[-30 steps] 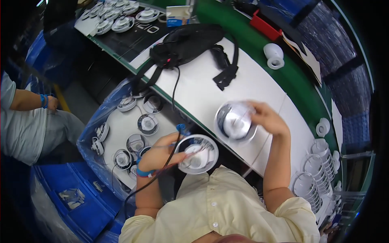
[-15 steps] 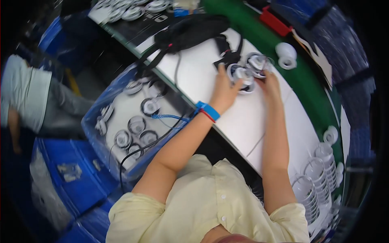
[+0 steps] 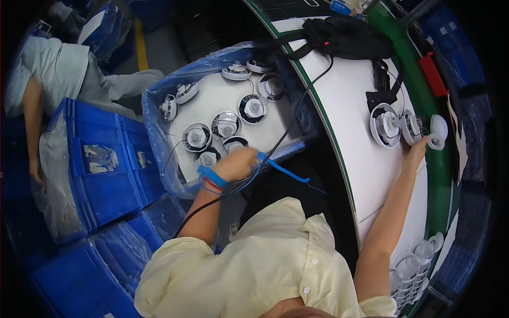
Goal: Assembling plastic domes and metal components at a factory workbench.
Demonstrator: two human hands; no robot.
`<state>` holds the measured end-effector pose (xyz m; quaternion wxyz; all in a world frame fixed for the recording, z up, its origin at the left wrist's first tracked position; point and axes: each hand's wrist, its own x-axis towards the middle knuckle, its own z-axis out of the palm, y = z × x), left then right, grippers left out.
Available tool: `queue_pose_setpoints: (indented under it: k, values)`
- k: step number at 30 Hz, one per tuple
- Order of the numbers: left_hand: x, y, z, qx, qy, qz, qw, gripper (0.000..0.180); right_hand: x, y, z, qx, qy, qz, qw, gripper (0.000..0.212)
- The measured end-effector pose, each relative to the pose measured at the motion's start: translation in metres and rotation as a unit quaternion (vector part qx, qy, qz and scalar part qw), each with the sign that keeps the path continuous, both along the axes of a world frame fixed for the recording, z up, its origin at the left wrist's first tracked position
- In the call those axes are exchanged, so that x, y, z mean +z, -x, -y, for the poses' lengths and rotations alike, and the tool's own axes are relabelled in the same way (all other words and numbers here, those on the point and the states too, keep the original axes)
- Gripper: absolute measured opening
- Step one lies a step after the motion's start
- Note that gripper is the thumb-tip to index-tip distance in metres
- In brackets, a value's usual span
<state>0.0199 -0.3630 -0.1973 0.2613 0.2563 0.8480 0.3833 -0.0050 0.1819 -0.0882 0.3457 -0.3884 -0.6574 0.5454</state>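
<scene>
At the right on the white worktop (image 3: 344,114) sit two round white housings with wires, a left one (image 3: 385,125) and a right one (image 3: 410,126). My right hand (image 3: 417,152) has its fingers closed at the lower edge of the right one. My left hand (image 3: 237,165) is over the near edge of a plastic-lined blue bin (image 3: 175,183), beside a round white housing (image 3: 234,143) that it partly hides. The left fingers are blurred and cannot be made out. A blue wristband (image 3: 213,177) with a coiled blue cord (image 3: 286,170) is on my left wrist.
More round housings (image 3: 253,108) lie in the bin. A black bag (image 3: 350,40) and its cable rest on the worktop. White cup-shaped parts (image 3: 438,131) and a red tray (image 3: 433,74) stand beyond. Blue crates (image 3: 101,175) and a person (image 3: 58,74) are at the left.
My left hand has left the housings on the worktop and moved left to the bin. My right hand stays at the right housing. The view has swung left.
</scene>
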Motion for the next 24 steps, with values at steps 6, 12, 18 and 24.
queue_pose_setpoints:
  k: [6,12,18,24]
  values:
    - [-0.036,0.075,0.06,0.362,0.093,-0.301,0.877,0.021,0.038,-0.09,0.233,0.184,-0.302,-0.045,0.934,0.028]
    - [-0.095,0.105,0.093,0.259,0.085,-0.025,0.962,0.039,-0.068,-0.02,0.319,0.502,-0.114,0.151,0.844,0.021]
    - [-0.071,0.086,0.092,0.318,0.02,-0.004,0.948,0.036,-0.232,0.079,0.363,0.406,0.246,0.27,0.838,0.041]
    - [-0.06,0.066,0.088,0.541,-0.051,-0.09,0.834,0.046,-0.25,0.106,0.376,0.44,0.443,0.234,0.745,0.035]
